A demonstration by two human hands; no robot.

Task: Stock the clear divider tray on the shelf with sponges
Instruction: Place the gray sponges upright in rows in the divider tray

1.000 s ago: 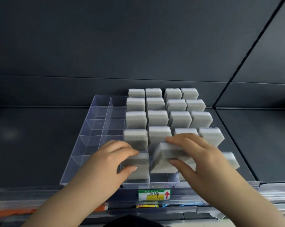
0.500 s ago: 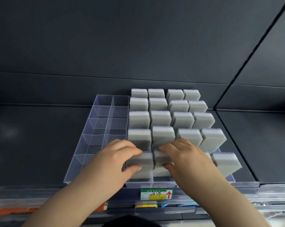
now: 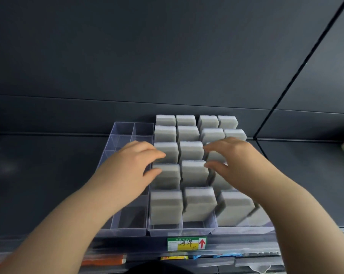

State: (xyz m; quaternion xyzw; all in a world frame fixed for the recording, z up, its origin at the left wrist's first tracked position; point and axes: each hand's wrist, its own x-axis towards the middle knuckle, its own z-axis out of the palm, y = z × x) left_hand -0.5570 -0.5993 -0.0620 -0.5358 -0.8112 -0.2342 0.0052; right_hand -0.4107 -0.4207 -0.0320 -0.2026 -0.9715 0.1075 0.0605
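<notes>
Clear plastic divider tray [image 3: 127,231], dark shelf [image 3: 48,175] front edge; grey rectangular sponges [image 3: 199,202] upright in right compartments. Left hand [image 3: 131,165], right hand [image 3: 232,161] above, fingers spread, holding nothing.

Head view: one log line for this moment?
left hand: open, over grey sponges | right hand: open, holds nothing | clear divider tray: visible left cells empty

1. A single camera, worn on the person's head, looks forward and down onto the shelf [image 3: 40,175].
2. It sits close: the clear divider tray [image 3: 127,232] fills the middle of the view.
3. Wide-angle lens; the far back panel [image 3: 167,56] takes the upper half.
</notes>
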